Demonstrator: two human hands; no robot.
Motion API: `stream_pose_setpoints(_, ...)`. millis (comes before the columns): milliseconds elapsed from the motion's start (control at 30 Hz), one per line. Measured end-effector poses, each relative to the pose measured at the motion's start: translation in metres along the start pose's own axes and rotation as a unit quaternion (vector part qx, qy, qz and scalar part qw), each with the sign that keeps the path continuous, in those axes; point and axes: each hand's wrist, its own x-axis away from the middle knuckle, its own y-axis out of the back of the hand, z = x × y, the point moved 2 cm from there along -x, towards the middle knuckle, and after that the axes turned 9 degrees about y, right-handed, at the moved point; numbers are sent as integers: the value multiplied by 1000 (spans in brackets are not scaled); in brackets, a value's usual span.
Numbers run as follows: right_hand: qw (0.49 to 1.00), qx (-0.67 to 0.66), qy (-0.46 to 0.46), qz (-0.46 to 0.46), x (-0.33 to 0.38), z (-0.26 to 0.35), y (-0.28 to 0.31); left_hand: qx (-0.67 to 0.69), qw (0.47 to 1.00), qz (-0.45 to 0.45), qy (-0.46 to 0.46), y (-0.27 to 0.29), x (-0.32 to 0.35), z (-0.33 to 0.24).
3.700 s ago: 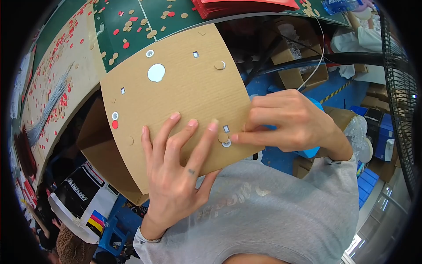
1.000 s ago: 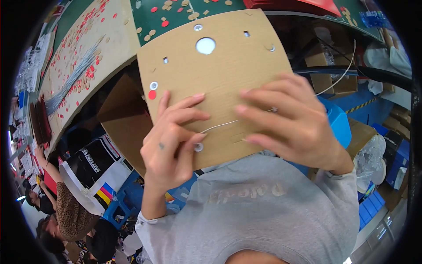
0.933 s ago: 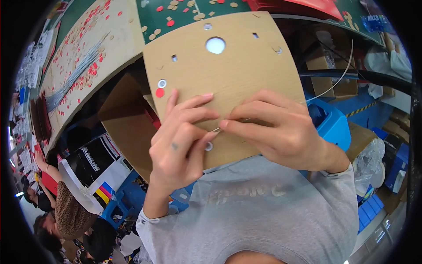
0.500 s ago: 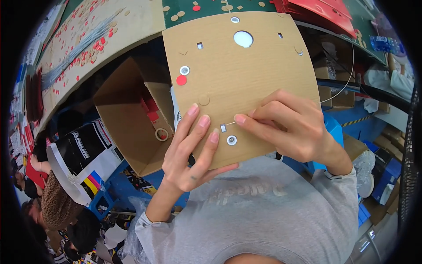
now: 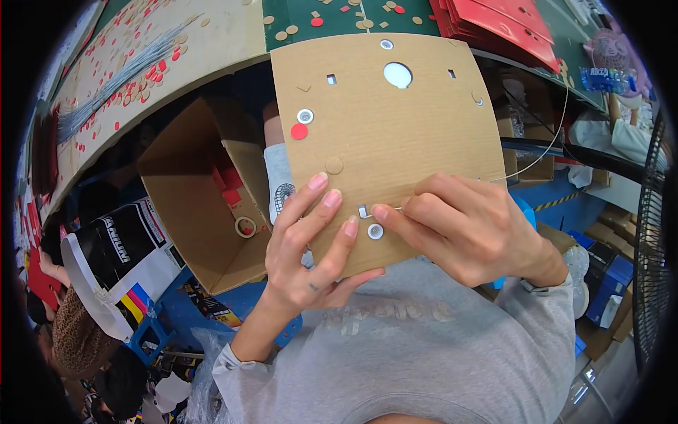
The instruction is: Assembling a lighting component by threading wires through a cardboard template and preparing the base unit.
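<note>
A brown cardboard panel (image 5: 402, 134) leans up in front of me, its far edge by the table. It has a round hole, small rectangular slots, several white ring-shaped eyelets and a red paper disc (image 5: 299, 132). My left hand (image 5: 307, 247) grips its near left edge, fingertips on the face and thumb at the lower edge. My right hand (image 5: 462, 230) pinches a thin pale wire (image 5: 540, 164) between thumb and fingers. The wire's tip lies at the near rectangular slot (image 5: 364, 211), just above an eyelet (image 5: 375, 232); whether it has entered cannot be seen. Its other end trails off right.
On the pale table (image 5: 233, 28) lies a bundle of thin wires (image 5: 127, 78) among red and brown cut-outs. An open cardboard box (image 5: 176, 155) stands left below it. Red folded sheets (image 5: 494, 32) lie at the far right. A black fan guard (image 5: 650, 233) stands at the right.
The panel has shifted slightly down toward me. My right hand has also come slightly lower, with the wire still pinched at the slot. My left hand keeps its hold.
</note>
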Motion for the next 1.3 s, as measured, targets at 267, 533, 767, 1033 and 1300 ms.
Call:
stream_pose_setpoints(267, 1000, -2, -22, -3, 4, 4, 1, 7, 1000, 2, 9, -1, -1, 0)
stream_pose_setpoints(533, 999, -9, -42, 13, 5, 3, 4, 0, 1000, 3, 4, -5, -3, -1)
stream_pose_setpoints(767, 1000, -23, -10, 17, -3, -3, 2, 0, 1000, 13, 9, -2, -4, -2)
stream_pose_setpoints(1033, 1000, -10, 18, 18, -6, -3, -4, 2, 1000, 15, 11, -1, -4, 1)
stream_pose_setpoints(1300, 998, -9, 35, -46, -2, -3, -8, 20, 1000, 3, 8, -6, -2, 0)
